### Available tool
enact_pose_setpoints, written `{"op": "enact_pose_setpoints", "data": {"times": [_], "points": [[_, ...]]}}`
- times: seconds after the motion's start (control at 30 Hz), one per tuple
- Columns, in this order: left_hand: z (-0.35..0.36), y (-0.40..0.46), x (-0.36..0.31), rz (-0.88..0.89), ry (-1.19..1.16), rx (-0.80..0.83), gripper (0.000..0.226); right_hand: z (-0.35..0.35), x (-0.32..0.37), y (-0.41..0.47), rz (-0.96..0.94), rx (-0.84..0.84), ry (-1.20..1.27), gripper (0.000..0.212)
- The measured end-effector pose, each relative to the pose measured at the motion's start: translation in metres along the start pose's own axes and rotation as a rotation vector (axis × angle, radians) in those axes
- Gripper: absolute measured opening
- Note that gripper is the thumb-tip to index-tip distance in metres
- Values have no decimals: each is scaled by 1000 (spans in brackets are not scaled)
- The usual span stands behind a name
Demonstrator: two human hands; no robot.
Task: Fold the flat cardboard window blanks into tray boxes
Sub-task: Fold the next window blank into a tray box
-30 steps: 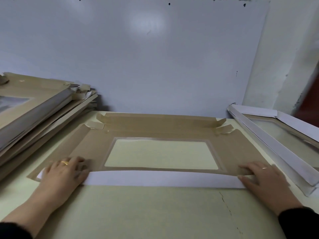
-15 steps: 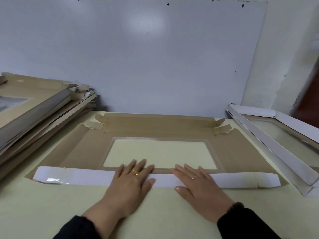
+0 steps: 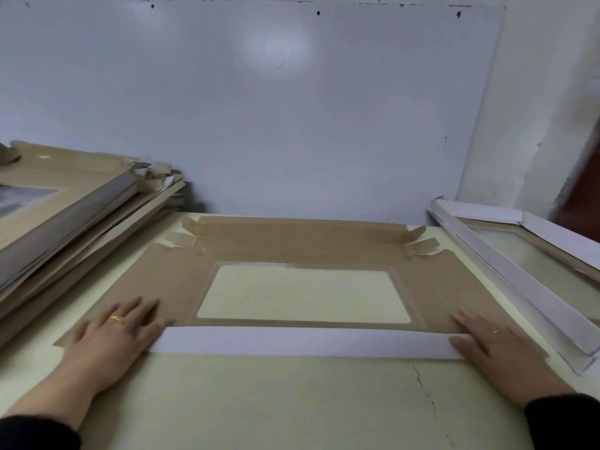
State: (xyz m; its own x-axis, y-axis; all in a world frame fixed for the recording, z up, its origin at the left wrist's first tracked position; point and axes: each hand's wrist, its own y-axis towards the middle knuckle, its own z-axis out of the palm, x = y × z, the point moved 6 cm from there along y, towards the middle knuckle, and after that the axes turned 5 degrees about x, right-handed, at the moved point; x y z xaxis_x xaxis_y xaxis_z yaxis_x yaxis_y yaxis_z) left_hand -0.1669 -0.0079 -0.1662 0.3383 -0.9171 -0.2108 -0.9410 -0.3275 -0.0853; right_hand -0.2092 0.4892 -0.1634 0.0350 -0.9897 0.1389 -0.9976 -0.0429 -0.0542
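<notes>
A flat brown cardboard blank (image 3: 292, 248) with a clear rectangular window (image 3: 302, 293) lies on the table in front of me. Its near long flap (image 3: 305, 342) is folded over, white side up, across the front edge. My left hand (image 3: 110, 336) presses flat on the left end of that flap, fingers straight. My right hand (image 3: 496, 345) lies flat on the right end the same way. The far flaps and corner tabs (image 3: 418, 241) lie nearly flat by the wall.
A tall stack of flat brown blanks (image 3: 74, 216) leans at the left. A folded white tray box (image 3: 532, 271) with a window sits at the right. A white board stands behind. The pale table (image 3: 292, 401) has a crack near the front.
Both hands slid apart along the folded white flap, from its middle out to its two ends. The flap now lies flatter against the blank.
</notes>
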Motion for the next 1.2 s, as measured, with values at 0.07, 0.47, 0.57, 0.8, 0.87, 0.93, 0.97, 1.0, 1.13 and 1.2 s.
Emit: {"op": "enact_pose_setpoints", "data": {"times": [0.07,0.47,0.57,0.8,0.87,0.93,0.97,1.0,1.13,1.2], "points": [[-2,-1,-1,-60,38,-23,49,-10,9,-5,-2,-109,34,48],[11,-77,-161,831,177,-253,44,-21,116,-30,-574,-390,-70,27],[14,-78,-169,853,187,-289,46,-19,121,-37,-637,-575,-197,28],[17,-78,-175,864,168,-302,48,-17,127,-40,-660,-503,-183,46],[18,-77,-174,863,158,-296,49,-19,127,-44,-699,-513,-194,43],[19,-77,-174,857,153,-285,49,-20,126,-45,-718,-510,-170,38],[19,-77,-174,853,154,-275,50,-19,127,-44,-727,-518,-164,36],[19,-77,-174,851,159,-271,50,-17,128,-43,-730,-518,-174,34],[20,-77,-176,842,184,-283,50,-5,136,-45,-776,-593,-376,20],[19,-79,-176,832,196,-308,47,-3,139,-49,-789,-630,-410,24]]}}
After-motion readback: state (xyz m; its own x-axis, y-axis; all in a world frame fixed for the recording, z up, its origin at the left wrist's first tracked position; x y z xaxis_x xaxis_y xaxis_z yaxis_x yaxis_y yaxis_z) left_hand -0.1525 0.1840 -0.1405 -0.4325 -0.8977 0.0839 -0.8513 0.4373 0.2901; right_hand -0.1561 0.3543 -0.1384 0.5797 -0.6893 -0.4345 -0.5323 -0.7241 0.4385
